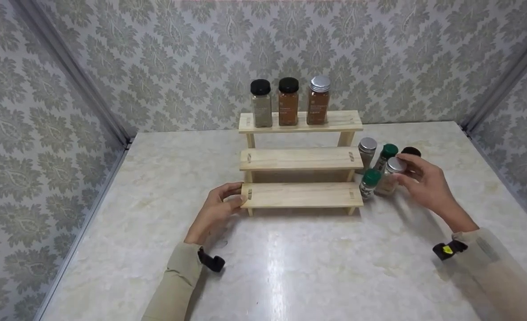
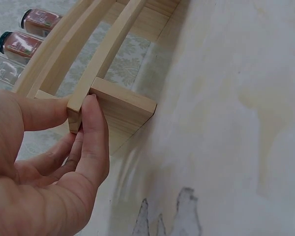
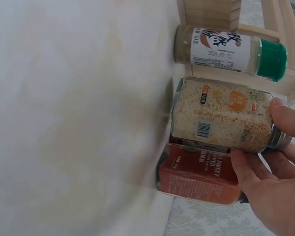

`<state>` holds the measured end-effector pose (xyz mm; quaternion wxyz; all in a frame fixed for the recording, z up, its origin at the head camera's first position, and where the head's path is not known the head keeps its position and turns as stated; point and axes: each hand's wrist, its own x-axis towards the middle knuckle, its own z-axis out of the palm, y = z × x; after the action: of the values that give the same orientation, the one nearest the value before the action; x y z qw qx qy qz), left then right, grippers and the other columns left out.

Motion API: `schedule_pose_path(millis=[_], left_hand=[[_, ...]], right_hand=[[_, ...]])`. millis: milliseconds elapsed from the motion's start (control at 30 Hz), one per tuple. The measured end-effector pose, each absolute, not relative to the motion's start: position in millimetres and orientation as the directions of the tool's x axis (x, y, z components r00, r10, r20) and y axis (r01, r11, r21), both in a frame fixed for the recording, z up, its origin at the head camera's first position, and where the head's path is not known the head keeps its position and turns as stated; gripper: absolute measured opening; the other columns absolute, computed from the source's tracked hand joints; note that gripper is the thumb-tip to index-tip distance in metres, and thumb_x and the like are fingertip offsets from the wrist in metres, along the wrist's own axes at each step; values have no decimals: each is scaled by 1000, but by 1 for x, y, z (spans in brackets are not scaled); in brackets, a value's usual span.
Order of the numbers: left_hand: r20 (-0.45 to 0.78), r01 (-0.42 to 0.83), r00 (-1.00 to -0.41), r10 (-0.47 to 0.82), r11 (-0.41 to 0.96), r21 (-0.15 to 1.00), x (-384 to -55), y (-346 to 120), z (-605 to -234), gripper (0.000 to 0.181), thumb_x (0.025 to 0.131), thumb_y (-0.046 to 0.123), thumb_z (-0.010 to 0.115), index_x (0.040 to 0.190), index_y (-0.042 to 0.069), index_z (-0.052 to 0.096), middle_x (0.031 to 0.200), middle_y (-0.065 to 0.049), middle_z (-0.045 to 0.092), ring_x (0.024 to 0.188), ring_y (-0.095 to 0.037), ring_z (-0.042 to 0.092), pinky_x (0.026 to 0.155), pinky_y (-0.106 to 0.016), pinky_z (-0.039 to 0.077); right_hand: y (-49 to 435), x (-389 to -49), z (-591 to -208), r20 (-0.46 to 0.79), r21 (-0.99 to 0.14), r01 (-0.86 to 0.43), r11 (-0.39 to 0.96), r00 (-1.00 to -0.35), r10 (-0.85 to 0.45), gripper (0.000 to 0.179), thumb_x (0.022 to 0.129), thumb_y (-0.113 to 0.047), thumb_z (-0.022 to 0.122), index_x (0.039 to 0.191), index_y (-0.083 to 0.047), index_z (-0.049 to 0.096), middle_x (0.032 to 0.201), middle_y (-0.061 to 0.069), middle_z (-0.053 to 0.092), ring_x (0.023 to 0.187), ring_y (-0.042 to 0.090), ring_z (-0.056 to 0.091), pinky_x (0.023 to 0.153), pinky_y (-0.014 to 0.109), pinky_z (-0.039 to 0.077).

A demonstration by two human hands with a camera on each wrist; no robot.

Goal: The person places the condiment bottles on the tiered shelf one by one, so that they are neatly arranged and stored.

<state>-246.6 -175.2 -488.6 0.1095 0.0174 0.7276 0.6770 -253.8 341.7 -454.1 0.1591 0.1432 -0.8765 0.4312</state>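
A three-step wooden rack (image 1: 301, 195) stands on the table. My left hand (image 1: 218, 205) pinches the left end of its lowest shelf between thumb and fingers; the left wrist view shows the board's end (image 2: 74, 115) in that grip. To the right of the rack, my right hand (image 1: 428, 183) holds a square glass spice jar (image 3: 221, 115) of pale granules near its silver cap (image 1: 396, 165). Close beside that jar are a green-capped shaker (image 3: 221, 49) and a jar with red contents (image 3: 199, 174), both upright on the table.
On the top shelf stand a black-capped grey jar (image 1: 262, 109), a black-capped orange-red jar (image 1: 288, 109) and a silver-capped reddish jar (image 1: 318, 107). Behind the held jar are another silver-capped jar (image 1: 367, 149) and a green-capped bottle (image 1: 388, 151). Patterned walls (image 1: 192, 67) enclose the table.
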Motion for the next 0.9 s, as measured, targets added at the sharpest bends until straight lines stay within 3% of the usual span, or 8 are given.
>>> schedule_pose_path(millis=[333,633,800,900], left_hand=[[-142,-127,-977,160,100,987,-246,-175,-488,47,103,3,68,149,4,60,144,-19,60,114,-24,69,94,-37,64],[-136,-122,-978,159,97,988,-246,-175,-488,45,103,2,67,148,2,60,142,-21,61,110,-24,70,90,-36,64],[-143,-129,-974,176,89,988,-247,-175,-489,45,104,1,66,149,3,59,143,-21,59,110,-24,71,92,-37,64],[-141,-126,-975,172,96,987,-247,-176,-489,45,104,2,66,148,3,60,144,-21,59,109,-24,71,91,-37,64]], right_hand=[[346,-247,-420,454,-701,-439,563,-883,-124,51,99,4,72,149,4,58,139,25,61,118,-13,55,95,1,47],[343,-246,-383,482,-674,-472,568,-864,-147,50,102,2,69,150,6,56,134,0,60,119,-11,56,97,3,47],[340,-248,-361,475,-662,-463,589,-867,-148,51,104,-3,69,152,3,55,136,3,60,119,-13,54,98,3,46],[337,-252,-349,488,-669,-479,568,-860,-151,49,104,0,68,151,5,55,136,-2,60,119,-11,55,97,3,46]])
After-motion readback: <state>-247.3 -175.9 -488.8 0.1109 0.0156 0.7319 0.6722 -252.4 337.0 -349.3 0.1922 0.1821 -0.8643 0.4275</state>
